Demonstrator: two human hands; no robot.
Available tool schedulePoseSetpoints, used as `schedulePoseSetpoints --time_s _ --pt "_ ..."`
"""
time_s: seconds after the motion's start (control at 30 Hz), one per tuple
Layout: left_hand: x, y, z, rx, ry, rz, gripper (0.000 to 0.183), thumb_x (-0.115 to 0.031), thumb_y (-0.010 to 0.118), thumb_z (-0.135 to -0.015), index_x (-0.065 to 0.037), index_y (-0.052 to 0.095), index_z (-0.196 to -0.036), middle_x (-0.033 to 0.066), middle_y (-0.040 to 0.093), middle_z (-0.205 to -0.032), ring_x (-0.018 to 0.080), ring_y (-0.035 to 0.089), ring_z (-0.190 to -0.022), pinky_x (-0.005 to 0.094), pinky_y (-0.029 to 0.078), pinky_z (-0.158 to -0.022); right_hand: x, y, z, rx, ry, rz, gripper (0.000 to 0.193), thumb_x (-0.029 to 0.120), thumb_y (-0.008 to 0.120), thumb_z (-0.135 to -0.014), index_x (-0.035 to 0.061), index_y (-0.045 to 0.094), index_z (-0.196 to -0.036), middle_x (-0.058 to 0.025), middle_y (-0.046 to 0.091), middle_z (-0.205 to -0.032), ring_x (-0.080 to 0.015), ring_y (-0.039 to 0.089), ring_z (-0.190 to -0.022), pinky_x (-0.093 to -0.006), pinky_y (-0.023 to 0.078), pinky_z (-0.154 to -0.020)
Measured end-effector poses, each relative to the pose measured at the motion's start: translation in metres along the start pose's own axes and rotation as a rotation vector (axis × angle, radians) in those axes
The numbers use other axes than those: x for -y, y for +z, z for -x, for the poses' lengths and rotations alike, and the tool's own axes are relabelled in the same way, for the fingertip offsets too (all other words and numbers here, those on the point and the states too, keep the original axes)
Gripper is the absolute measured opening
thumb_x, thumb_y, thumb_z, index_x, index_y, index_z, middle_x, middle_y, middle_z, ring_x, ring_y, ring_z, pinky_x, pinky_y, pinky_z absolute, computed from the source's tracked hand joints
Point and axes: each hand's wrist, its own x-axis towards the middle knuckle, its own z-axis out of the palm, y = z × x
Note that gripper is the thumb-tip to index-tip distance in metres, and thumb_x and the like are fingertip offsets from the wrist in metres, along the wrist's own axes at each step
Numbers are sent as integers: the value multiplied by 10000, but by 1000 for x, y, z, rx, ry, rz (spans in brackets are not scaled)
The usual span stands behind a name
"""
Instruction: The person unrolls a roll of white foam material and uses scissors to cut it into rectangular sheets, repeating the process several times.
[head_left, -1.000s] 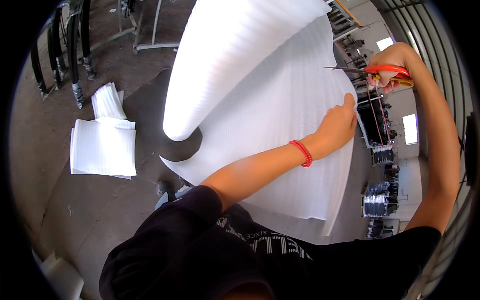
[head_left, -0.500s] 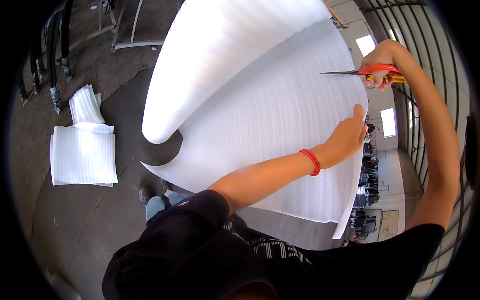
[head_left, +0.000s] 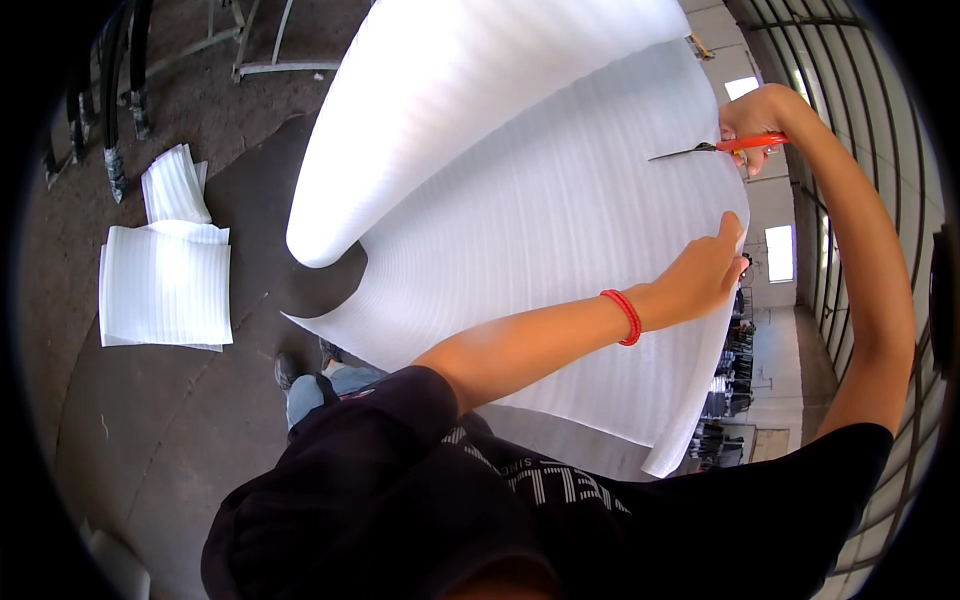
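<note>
A big sheet of white foam wrap (head_left: 560, 220) spreads in front of me, its far part curling over into a broad roll. My left hand (head_left: 705, 270), a red bead bracelet at its wrist, is closed on the sheet's right edge, with the thumb lying on top and the fingers curled round the rim. Farther along that edge, my right hand (head_left: 752, 130) grips red-handled scissors (head_left: 755, 142). Their dark blade lies over the sheet's upper face, pointing left. The other blade is hidden, so whether they are cutting is unclear.
Cut white foam pieces (head_left: 165, 285) lie stacked on the dark floor at the left. Metal frame legs (head_left: 285, 67) and dark posts with wrapped ends (head_left: 112, 165) stand at the far left. Rows of dark items (head_left: 735, 370) show beyond the sheet's right edge.
The scissors have tilted, their tip now lower, and their yellow lower handle is mostly out of sight. Both hands keep hold near the edge. The sheet's near right corner has shifted slightly left.
</note>
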Motion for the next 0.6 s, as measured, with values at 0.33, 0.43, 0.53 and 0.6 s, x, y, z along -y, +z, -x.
schedulePoseSetpoints --time_s 0.33,0.43,0.53,0.6 --pt "-11 -6 7 33 -53 86 236 -77 460 -846 -13 251 -936 243 502 -572 432 511 -575 475 359 -490 -11 -1 9 104 -159 -122 266 65 720 -519 16 597 -749 -63 589 -660 -151 542 -597 -283 404 -508" --pt "-8 -1 9 29 -14 80 242 -75 463 -844 -15 251 -944 251 511 -587 438 515 -586 480 365 -501 -3 4 1 122 -112 -149 242 59 715 -529 13 596 -734 -55 579 -654 -147 529 -587 -283 404 -502" --pt "-10 -8 8 29 -15 94 246 -74 465 -844 -16 252 -953 258 515 -601 443 514 -593 486 364 -510 14 -2 -10 60 36 3 310 63 722 -510 1 601 -788 -67 563 -647 -153 517 -553 -292 409 -490" --pt "-17 -13 10 44 -44 62 247 -73 465 -844 -16 253 -958 263 518 -612 447 514 -599 489 364 -518 29 -1 -4 27 28 58 308 67 681 -501 -5 606 -790 -78 546 -628 -158 511 -537 -298 406 -476"
